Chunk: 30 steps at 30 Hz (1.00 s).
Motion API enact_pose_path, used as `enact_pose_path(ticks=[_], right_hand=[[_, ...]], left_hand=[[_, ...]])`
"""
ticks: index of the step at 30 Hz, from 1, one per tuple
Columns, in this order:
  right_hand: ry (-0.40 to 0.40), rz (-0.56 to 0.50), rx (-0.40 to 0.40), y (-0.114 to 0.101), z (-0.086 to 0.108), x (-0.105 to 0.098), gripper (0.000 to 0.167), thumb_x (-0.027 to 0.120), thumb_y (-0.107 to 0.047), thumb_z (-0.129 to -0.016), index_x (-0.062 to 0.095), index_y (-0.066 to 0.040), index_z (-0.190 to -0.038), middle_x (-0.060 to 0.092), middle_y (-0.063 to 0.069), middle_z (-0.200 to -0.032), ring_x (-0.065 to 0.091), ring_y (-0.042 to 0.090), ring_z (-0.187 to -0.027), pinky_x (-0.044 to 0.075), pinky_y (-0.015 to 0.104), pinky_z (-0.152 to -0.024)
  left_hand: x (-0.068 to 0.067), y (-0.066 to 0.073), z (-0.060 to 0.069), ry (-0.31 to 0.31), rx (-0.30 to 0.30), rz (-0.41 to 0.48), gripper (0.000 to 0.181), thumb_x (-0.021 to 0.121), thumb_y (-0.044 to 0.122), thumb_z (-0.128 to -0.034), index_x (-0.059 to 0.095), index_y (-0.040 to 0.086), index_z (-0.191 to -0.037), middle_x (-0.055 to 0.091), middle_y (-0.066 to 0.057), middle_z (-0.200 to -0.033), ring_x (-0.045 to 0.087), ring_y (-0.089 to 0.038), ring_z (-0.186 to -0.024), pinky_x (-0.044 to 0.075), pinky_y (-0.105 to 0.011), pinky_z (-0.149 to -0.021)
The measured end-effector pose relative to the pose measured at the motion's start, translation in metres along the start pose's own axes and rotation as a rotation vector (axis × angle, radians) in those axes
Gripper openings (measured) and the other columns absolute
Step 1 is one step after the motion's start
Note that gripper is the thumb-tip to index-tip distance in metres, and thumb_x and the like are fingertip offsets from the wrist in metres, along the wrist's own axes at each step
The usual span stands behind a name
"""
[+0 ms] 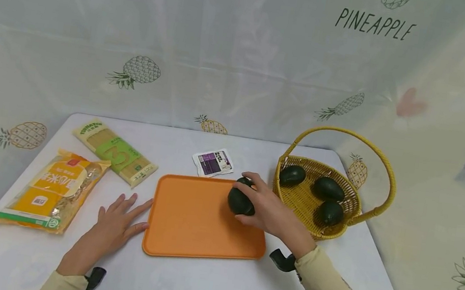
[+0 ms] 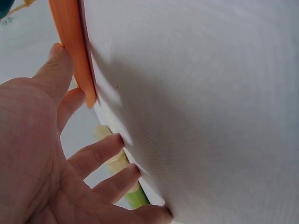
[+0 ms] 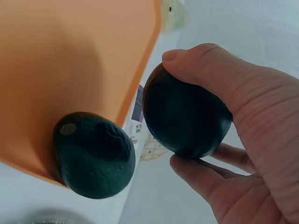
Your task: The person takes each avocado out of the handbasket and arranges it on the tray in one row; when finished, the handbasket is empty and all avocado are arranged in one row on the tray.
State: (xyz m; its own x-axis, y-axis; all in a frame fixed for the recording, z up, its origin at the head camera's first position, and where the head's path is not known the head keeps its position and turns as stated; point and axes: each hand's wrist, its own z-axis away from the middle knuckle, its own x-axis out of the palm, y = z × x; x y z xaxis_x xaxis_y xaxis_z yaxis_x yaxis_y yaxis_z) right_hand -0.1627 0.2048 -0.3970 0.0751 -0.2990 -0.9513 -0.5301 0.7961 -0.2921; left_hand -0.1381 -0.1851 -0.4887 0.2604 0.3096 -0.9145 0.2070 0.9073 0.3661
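Observation:
My right hand [image 1: 270, 210] grips a dark green avocado [image 1: 240, 202] between thumb and fingers, over the right part of an orange tray [image 1: 186, 222]. In the right wrist view, a second avocado [image 3: 96, 156] sits at a corner of the tray, beside the held one; my hand hides it in the head view. The left hand [image 1: 114, 227] lies spread on the table, its thumb and index finger touching the tray's left edge. A yellow woven basket [image 1: 298, 201] with a tall handle holds three avocados [image 1: 328, 188], to the right of the tray.
A small white and purple packet [image 1: 213, 162] lies behind the tray. Left of it are a green-labelled noodle pack [image 1: 117, 152] and a larger orange and yellow bag [image 1: 54, 192]. A pineapple-print curtain [image 1: 243, 67] hangs behind the white table [image 1: 177, 286].

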Motion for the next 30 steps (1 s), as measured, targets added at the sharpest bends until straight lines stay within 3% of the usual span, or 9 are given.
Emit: enact_pose_path(ticks=[4, 12, 18, 25, 30], right_hand=[[-0.035, -0.021, -0.005, 0.000, -0.004, 0.003, 0.070, 0.090, -0.029, -0.089, 0.060, -0.014, -0.150, 0.045, 0.018, -0.159, 0.069, 0.032, -0.121, 0.062, 0.046, -0.105], [-0.088, -0.039, -0.060, 0.002, -0.015, 0.013, 0.069, 0.091, -0.030, -0.088, 0.061, -0.010, -0.147, 0.048, 0.018, -0.153, 0.065, 0.032, -0.125, 0.061, 0.046, -0.106], [-0.114, -0.016, -0.051, 0.002, -0.018, 0.018, 0.068, 0.090, -0.029, -0.089, 0.062, -0.009, -0.147, 0.050, 0.018, -0.152, 0.064, 0.031, -0.123, 0.062, 0.045, -0.104], [-0.182, 0.020, -0.038, 0.000, -0.019, 0.020, 0.070, 0.088, -0.031, -0.091, 0.060, -0.007, -0.151, 0.047, 0.020, -0.164, 0.056, 0.036, -0.144, 0.057, 0.046, -0.113], [-0.223, 0.062, -0.026, 0.002, -0.019, 0.024, 0.072, 0.089, -0.032, -0.090, 0.060, -0.008, -0.152, 0.047, 0.019, -0.164, 0.057, 0.037, -0.144, 0.056, 0.047, -0.114]], left_hand=[[0.000, 0.000, 0.000, 0.001, -0.002, 0.004, 0.066, 0.064, 0.051, -0.1044, 0.047, 0.024, -0.163, 0.037, -0.032, -0.168, 0.025, -0.064, -0.156, 0.020, -0.092, -0.112], [0.001, -0.001, -0.001, 0.004, -0.007, 0.002, 0.066, 0.065, 0.050, -0.1039, 0.047, 0.024, -0.162, 0.038, -0.033, -0.167, 0.026, -0.064, -0.155, 0.022, -0.092, -0.112], [-0.001, 0.001, -0.001, -0.006, -0.014, 0.003, 0.067, 0.064, 0.052, -0.1039, 0.047, 0.024, -0.163, 0.036, -0.032, -0.169, 0.024, -0.064, -0.155, 0.021, -0.092, -0.112], [-0.002, 0.001, 0.000, 0.006, -0.003, 0.001, 0.066, 0.064, 0.050, -0.1043, 0.047, 0.024, -0.163, 0.037, -0.032, -0.168, 0.025, -0.064, -0.155, 0.022, -0.092, -0.112], [0.001, -0.001, 0.000, 0.005, 0.000, 0.009, 0.066, 0.063, 0.052, -0.1047, 0.047, 0.025, -0.163, 0.037, -0.032, -0.168, 0.025, -0.064, -0.156, 0.021, -0.092, -0.112]])
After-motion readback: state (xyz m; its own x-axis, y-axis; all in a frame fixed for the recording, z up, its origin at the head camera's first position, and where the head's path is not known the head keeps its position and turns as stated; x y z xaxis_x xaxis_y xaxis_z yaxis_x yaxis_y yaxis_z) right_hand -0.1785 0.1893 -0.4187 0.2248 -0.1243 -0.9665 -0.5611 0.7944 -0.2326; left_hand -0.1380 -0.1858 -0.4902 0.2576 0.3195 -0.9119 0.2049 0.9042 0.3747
